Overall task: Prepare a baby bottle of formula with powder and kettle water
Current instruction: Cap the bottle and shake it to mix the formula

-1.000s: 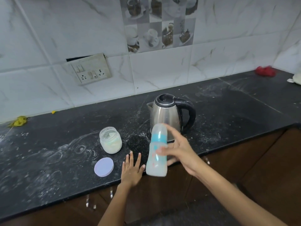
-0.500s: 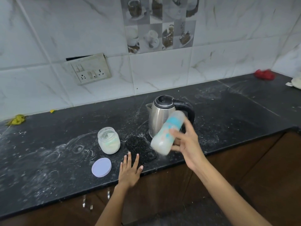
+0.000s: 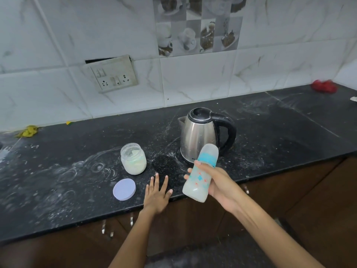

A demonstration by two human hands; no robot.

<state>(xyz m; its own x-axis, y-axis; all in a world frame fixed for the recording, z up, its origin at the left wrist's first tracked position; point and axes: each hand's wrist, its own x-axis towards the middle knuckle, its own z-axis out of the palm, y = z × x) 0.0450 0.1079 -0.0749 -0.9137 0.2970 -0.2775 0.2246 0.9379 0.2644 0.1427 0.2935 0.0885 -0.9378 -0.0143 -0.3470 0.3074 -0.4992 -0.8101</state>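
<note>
- Head camera is showing the baby bottle (image 3: 201, 174) being held in the air above the front edge of the black counter (image 3: 270, 136); the right hand (image 3: 216, 182) is wrapping its fingers round the bottle's middle, thumb side toward the viewer.
- The bottle's long axis is tilting, capped top leaning up and away toward the kettle (image 3: 202, 134), base pointing down and back toward the person; cloudy white liquid is sitting in the lower part.
- The left hand (image 3: 157, 192) is lying flat on the counter with fingers spread, holding nothing, just left of the bottle's base and apart from it.
- The open powder jar (image 3: 133, 158) is standing upright beyond the left hand; its round lid (image 3: 124, 189) is lying flat just beside that hand.
- Judging by the sealed cap and milky contents, the mixing step is looking under way or nearly finished; the right hand is the one carrying the work, and the bare counter between left hand and kettle is seeming the nearest spot for setting the bottle down base first.
</note>
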